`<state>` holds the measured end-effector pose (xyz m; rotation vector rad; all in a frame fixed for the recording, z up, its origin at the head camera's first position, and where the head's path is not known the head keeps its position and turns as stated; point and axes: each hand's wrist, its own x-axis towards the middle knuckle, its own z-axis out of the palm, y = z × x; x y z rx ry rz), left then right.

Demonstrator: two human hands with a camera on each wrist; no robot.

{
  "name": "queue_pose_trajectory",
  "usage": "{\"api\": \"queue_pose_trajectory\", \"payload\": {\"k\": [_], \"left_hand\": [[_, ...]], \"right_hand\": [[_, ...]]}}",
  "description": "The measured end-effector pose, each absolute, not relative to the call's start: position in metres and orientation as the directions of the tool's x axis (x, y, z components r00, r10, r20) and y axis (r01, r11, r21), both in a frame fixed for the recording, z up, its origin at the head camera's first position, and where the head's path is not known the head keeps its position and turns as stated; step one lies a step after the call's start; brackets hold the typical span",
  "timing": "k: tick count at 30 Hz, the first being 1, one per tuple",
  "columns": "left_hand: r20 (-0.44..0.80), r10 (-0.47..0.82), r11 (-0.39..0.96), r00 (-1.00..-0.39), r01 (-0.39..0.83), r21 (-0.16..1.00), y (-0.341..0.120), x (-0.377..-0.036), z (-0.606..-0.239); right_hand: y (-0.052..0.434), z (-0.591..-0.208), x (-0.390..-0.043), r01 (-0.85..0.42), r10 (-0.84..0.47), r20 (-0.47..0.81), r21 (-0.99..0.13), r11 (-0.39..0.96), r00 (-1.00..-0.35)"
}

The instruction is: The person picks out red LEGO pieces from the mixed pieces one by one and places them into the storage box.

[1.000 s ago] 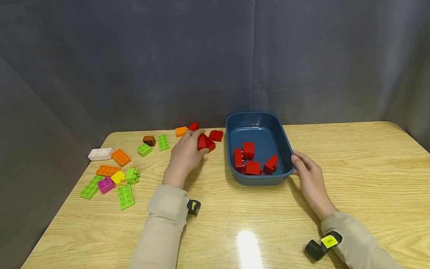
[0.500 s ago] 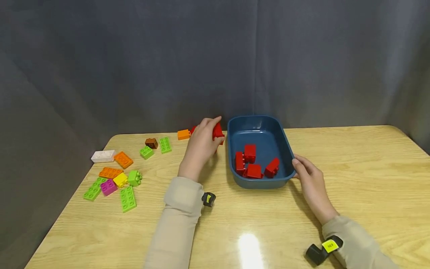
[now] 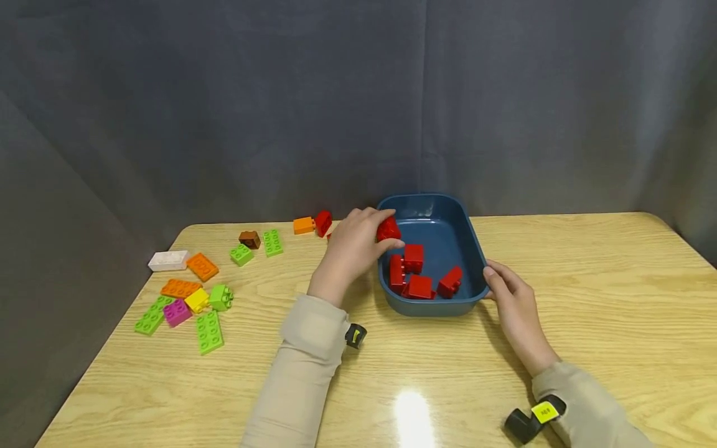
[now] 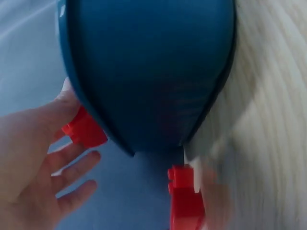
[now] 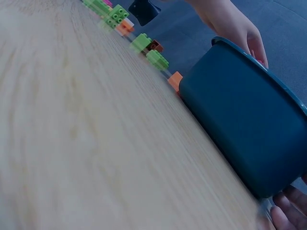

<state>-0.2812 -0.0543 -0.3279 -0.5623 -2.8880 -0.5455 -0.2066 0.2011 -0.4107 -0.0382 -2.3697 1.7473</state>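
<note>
Since a second ago, when it was closing on a red block out on the table, the left hand has carried that red block rightward, and it now holds the block at the near-left rim of the blue tub, just over the inside. Thumb and fingers pinch the block; in the left wrist view the same block sits between the fingers right against the tub's outer wall. The right hand has stayed put, its fingers curled against the tub's right edge near the front corner, steadying it.

What matters now is how the block lies to the tub: it is above the left wall, and the open floor lies to its right and slightly toward the person. The tub's long axis runs away from the person. Four red blocks already lie clustered in the front half, so the free floor is at the back. Left of the tub, loose bricks in green, orange, yellow, pink and white lie well apart from both hands, and one red brick rests beside an orange one near the table's far edge.
</note>
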Motion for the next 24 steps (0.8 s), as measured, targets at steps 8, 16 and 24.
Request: {"api": "queue_pose_trajectory", "payload": {"k": [8,16,24], "left_hand": [[0.147,0.438,0.809,-0.887,0.460,0.365,-0.044,-0.280,-0.331],[0.098,0.468,0.813,-0.878,0.471,0.342,-0.039,-0.281,-0.336],[0.121,0.464,0.819,-0.878,0.477,0.318,-0.041,-0.280,-0.336]], "right_hand": [[0.200,-0.411,-0.208,-0.107,0.134,0.157,-0.941,0.320,-0.979],[0.202,-0.410,-0.204,-0.103,0.135,0.157,-0.934,0.342,-0.978],[0.202,-0.411,-0.205,-0.099,0.135,0.155,-0.932,0.350,-0.979]]}}
